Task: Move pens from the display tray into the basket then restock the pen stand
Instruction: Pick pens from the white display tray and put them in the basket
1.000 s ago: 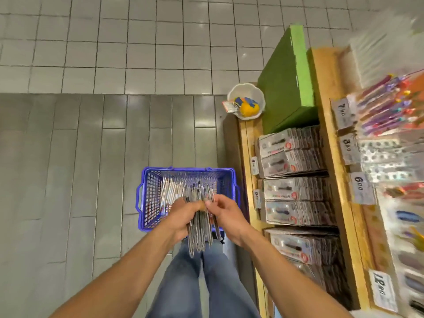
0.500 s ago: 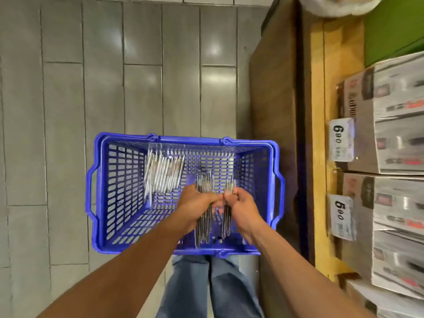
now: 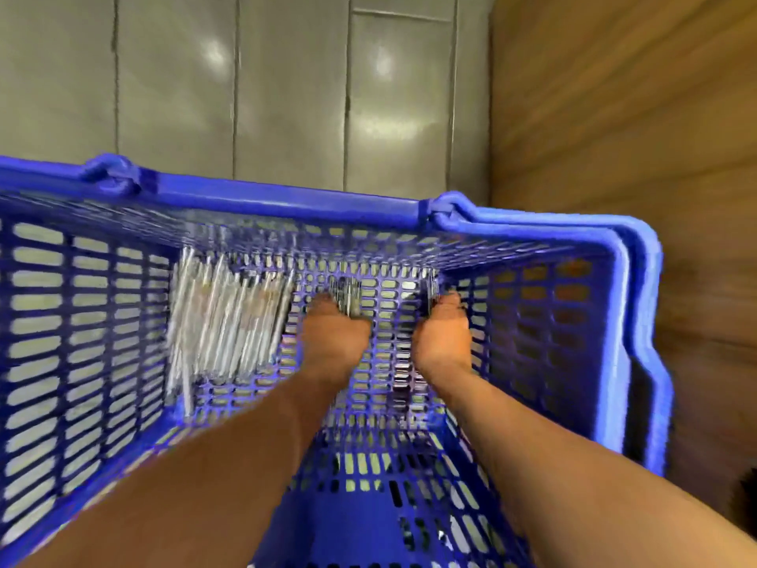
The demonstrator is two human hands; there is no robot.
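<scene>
Inside the blue basket (image 3: pixel 286 200), the left hand (image 3: pixel 334 334) and the right hand (image 3: pixel 442 338) each grasp a small bundle of packaged pens (image 3: pixel 348 295), fingers curled round them; another pen pile (image 3: pixel 225 317) lies on the basket's floor, left.

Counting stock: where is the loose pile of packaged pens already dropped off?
Head view: the pen pile lies on the blue basket floor, far-left, beside the left hand.

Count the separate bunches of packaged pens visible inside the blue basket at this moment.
3: a loose pile lying at the basket's left, a bunch in the left hand, and a bunch in the right hand. The hands may hide more.
</scene>
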